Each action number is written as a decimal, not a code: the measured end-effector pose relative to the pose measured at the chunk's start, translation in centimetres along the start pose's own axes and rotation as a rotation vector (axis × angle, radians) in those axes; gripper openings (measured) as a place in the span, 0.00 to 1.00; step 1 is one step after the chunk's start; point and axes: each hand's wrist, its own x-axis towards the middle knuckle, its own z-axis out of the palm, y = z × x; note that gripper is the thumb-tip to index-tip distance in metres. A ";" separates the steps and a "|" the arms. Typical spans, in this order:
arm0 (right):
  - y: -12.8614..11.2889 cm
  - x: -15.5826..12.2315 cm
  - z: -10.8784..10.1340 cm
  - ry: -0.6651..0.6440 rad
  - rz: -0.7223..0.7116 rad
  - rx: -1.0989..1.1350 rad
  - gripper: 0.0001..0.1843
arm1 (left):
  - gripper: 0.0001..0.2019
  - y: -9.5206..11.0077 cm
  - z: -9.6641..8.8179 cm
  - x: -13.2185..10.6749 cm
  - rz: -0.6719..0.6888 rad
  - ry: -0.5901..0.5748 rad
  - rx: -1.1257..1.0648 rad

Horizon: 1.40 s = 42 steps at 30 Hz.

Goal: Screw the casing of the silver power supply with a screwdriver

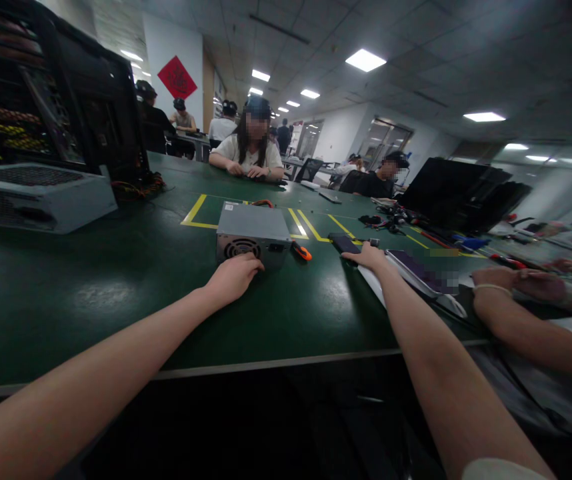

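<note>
A grey computer power supply (pixel 253 223) stands on the green table, its fan grille and power socket facing me. My left hand (pixel 235 275) is at its front beside the fan, fingers bent and close together; whatever they hold, if anything, is hidden. To the right, my right hand (pixel 370 259) reaches over a dark flat bar-shaped object (pixel 341 244), thumb stretched out across its near end. A small dark piece with a pale end (pixel 375 243) shows just beyond those fingers. Between the hands lies an orange-and-black tool (pixel 302 251), close to the power supply's right side.
Another power supply (pixel 41 200) and an open black computer case (pixel 111 113) stand at left. Yellow tape (pixel 199 210) marks the green table (pixel 131 300). A tablet-like device (pixel 411 270), cables (pixel 391 217) and a co-worker's arm (pixel 511 307) are at right. Another person (pixel 253 147) sits opposite.
</note>
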 end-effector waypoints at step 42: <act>-11.9 -18.2 -5.2 0.734 -0.343 0.715 0.11 | 0.09 -0.2 -2.2 -0.8 -0.157 0.088 -0.832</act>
